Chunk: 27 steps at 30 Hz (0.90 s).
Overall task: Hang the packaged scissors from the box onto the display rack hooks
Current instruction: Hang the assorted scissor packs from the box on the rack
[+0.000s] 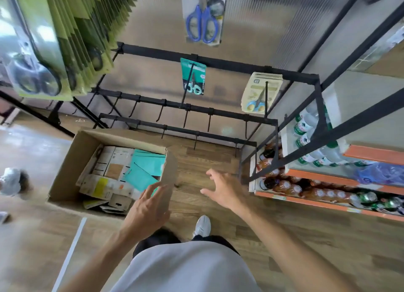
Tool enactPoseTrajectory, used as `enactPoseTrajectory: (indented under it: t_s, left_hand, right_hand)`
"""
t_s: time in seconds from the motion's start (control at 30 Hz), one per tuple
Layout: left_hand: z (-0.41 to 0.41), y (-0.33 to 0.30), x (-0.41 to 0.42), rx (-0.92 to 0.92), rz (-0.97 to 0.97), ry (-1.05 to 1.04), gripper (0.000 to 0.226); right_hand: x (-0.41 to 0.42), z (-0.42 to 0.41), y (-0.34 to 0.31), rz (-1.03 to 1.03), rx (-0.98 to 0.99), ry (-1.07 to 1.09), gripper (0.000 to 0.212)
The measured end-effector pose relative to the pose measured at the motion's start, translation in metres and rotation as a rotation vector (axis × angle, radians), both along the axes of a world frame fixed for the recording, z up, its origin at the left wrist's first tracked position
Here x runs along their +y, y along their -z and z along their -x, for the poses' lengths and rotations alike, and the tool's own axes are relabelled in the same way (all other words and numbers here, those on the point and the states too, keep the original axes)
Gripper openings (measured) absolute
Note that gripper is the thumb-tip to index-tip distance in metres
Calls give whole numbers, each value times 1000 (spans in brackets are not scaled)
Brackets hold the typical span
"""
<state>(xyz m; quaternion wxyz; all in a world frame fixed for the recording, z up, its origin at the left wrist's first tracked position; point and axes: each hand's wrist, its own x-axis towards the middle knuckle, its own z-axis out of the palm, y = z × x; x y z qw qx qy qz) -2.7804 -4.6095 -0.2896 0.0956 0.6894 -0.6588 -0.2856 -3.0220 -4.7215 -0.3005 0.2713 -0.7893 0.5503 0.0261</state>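
Open cardboard box (65,169) on the wood floor (218,158), below the black rack (209,62). Inside: teal packs (146,165) heaped toward the right wall, pale cardboard packs (109,160) toward the left and near walls.

Left hand (148,206) over the box's near right corner, fingers straight and spread, tips just at the right flap (172,171) and above the nearest teal pack; holding nothing. Contact with the flap cannot be told.

Right hand (223,189) out over bare floor right of the box, well apart from the packs, palm down, fingers splayed and slightly bent; holding nothing. Both forearms reaching forward from the bottom edge.

On the rack: one teal pack (193,77) on a mid-rail hook, a cream stack (260,92) with blue handles at the rail's right end, blue scissors (203,18) on a higher hook, a thick row of green packs (72,40) at upper left. Lower rail hooks (185,119) bare.

Shelf of bottles (306,186) at right. White shoe (202,226) on the floor between the arms.
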Motion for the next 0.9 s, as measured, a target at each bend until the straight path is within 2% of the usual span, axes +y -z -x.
enactPoseTrajectory:
  t_s: [0.13, 0.4, 0.67, 0.9]
  left_hand:
    - [-31, 8, 20, 3, -31, -102, 77]
    - [-93, 9, 63, 41, -38, -288, 72]
    - [-173, 19, 79, 60, -136, -441, 67]
    - [-260, 68, 55, 124, -182, -436, 69]
  right_hand:
    - [3, -43, 4, -22, 32, -154, 60]
    - [7, -145, 8, -161, -13, -320, 56]
    - [11, -240, 30, -257, 46, -370, 47]
    - [22, -308, 79, -257, 264, -386, 41]
